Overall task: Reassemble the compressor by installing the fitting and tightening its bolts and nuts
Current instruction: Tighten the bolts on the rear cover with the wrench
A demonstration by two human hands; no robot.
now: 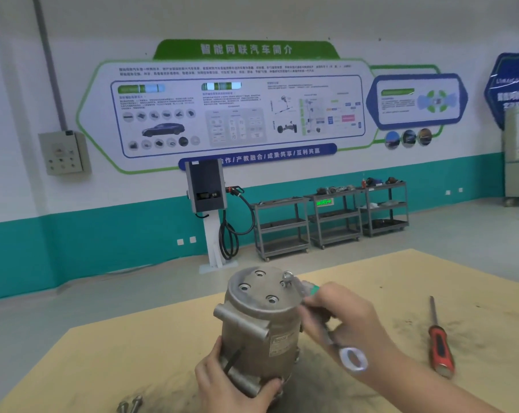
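Tan, dust-smudged board forms the surface [371, 293], and near its middle stands the landmark here: a grey cast-metal cylindrical compressor [261, 329], upright, its round top plate showing four recessed bolt holes. Behind the compressor the room opens onto a grey floor and a white wall with a teal lower band, carrying a large green-and-blue information poster [237, 105]. Below that poster stands a dark wall charger on a white post [206, 186] with a coiled black cable, and to the right of it three grey metal shelf carts [332, 216] (some small parts lie on their top shelves). To the right of the compressor a red-handled screwdriver [439, 347] lies flat on the surface; in front of it, to the left, two silver bolts [130, 405] rest at the near edge.

The left hand [222, 383] wraps around the compressor's lower body, fingers curled on it. The right hand [341, 311] grips a silver combination wrench [326, 323], whose far end sits on a bolt at the top plate's rim.
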